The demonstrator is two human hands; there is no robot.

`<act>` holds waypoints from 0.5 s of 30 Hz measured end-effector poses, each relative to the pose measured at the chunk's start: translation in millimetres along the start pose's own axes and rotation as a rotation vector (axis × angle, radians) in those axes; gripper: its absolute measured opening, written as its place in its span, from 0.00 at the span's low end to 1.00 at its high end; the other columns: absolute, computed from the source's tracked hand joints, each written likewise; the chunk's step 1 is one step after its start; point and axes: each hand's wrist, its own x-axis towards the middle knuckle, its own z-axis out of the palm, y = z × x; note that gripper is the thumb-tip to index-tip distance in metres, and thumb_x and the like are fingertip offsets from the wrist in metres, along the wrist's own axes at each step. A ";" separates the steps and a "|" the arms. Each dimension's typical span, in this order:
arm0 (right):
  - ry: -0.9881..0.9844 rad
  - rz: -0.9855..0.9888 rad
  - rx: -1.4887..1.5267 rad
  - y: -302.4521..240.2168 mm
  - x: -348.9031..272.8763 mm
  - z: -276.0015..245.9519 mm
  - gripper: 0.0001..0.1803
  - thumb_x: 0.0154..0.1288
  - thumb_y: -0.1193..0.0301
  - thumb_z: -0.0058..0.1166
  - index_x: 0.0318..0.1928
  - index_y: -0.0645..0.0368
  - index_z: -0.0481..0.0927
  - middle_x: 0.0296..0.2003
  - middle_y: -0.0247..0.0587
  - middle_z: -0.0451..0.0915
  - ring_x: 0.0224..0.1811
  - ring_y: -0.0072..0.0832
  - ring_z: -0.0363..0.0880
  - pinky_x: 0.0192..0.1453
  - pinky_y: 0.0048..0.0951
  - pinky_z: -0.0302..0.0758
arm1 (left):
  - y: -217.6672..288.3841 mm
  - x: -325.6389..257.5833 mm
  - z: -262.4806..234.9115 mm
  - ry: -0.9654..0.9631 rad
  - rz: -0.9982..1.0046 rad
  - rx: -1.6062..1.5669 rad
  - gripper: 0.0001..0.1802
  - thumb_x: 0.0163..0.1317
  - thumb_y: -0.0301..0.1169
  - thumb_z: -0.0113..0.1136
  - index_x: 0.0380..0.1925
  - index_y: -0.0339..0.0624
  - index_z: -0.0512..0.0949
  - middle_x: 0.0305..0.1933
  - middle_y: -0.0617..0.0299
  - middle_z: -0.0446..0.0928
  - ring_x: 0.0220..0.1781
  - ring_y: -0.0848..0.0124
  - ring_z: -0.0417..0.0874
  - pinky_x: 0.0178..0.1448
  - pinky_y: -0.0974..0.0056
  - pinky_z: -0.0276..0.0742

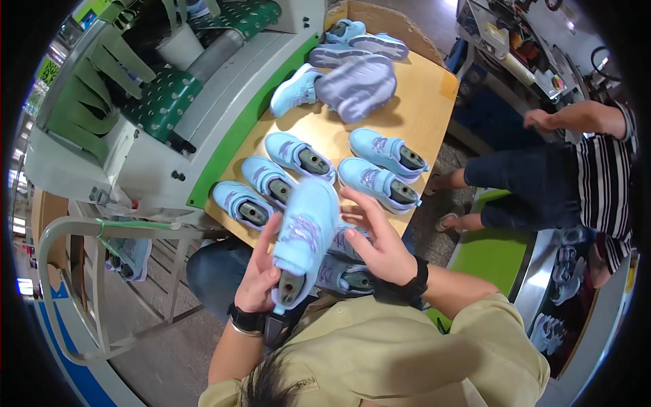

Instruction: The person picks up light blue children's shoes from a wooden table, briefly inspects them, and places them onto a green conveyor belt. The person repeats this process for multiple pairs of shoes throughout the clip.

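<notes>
I hold a light blue child's shoe [306,234] with a grey last inside it, toe pointing away from me. My left hand [259,271] grips its heel and left side. My right hand [381,239] lies against its right side with fingers spread. Under the held shoe, more shoes [342,275] of the same kind rest near my lap. Several matching light blue shoes [377,182] lie in rows on the wooden table [427,102] in front of me.
A grey and green machine [203,115] with a green dotted conveyor belt stands to the left of the table. A seated person [583,169] in a striped shirt works at the right. A metal rail frame [74,285] stands at lower left.
</notes>
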 end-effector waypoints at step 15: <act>0.466 -0.011 -0.359 29.1 57.1 -213.9 0.36 0.57 0.70 0.68 0.65 0.62 0.69 0.55 0.40 0.76 0.58 0.27 0.73 0.63 0.30 0.70 | 20.7 10.1 -33.4 0.391 0.332 0.758 0.25 0.71 0.27 0.52 0.67 0.38 0.67 0.70 0.57 0.67 0.70 0.64 0.69 0.71 0.62 0.64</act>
